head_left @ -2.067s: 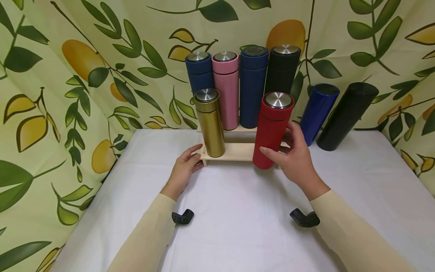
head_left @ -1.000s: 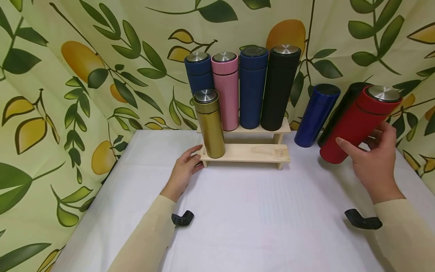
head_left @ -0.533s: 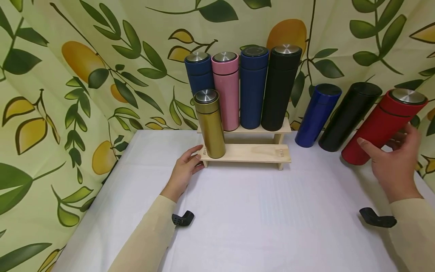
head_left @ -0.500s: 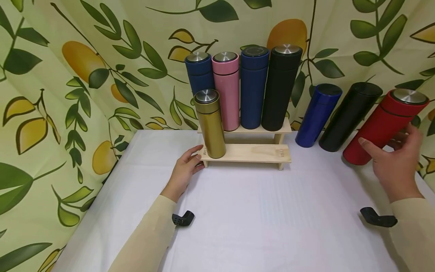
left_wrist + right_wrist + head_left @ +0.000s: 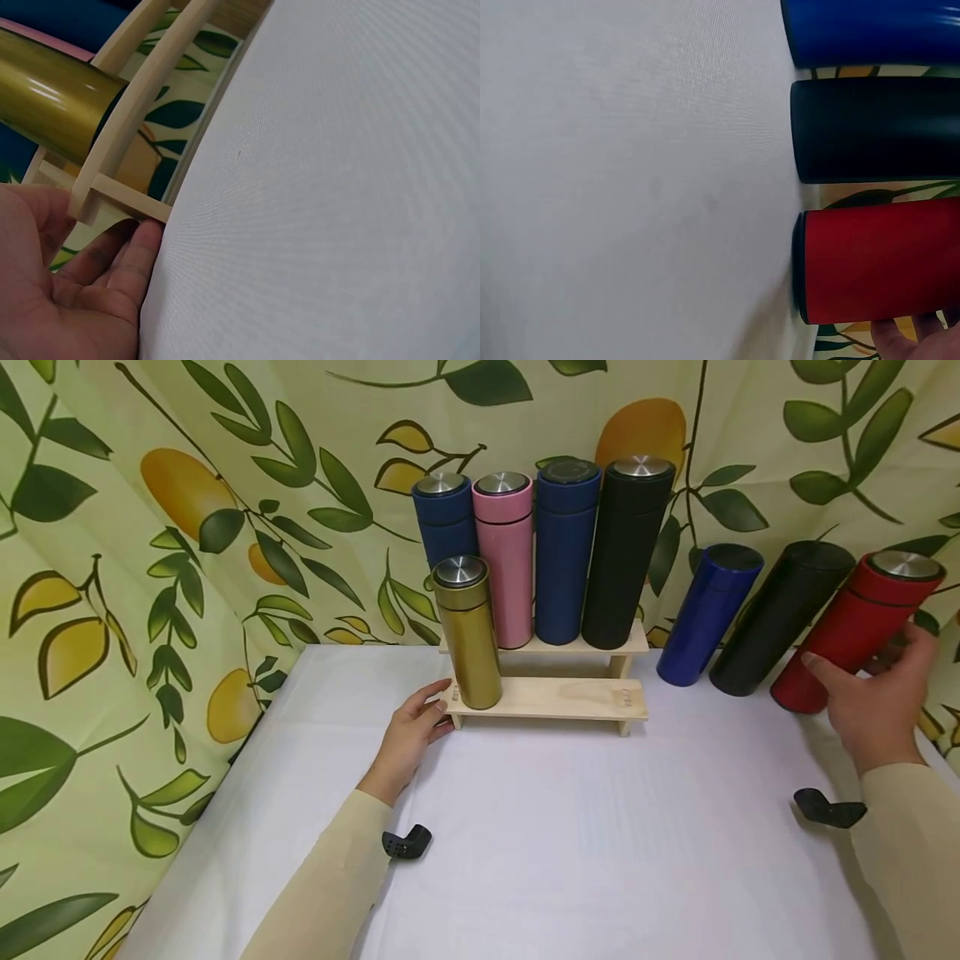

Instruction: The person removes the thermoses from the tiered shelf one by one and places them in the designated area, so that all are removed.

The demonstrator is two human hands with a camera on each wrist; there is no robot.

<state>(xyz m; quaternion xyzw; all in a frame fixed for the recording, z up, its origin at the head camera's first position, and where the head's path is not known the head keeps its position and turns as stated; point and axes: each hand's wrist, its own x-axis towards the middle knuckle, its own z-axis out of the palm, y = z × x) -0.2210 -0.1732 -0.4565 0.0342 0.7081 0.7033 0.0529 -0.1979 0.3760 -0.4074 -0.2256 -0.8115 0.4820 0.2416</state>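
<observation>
One red flask (image 5: 855,618), probably rigid and smooth, best gripped mid-body, is at the right of the tabletop (image 5: 525,827), right hand (image 5: 881,710) fingers curled round it, left hand (image 5: 408,731) fingers holding the rack's (image 5: 570,695) left end.

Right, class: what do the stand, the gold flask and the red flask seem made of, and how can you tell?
The stand: bare, pale wood, judging by its visible grain. The gold flask: probably metal with a glossy finish, as bright streaks shine along it in the left wrist view. The red flask: perhaps matte-coated metal, though plastic is possible; its side shows no sharp glints.
</observation>
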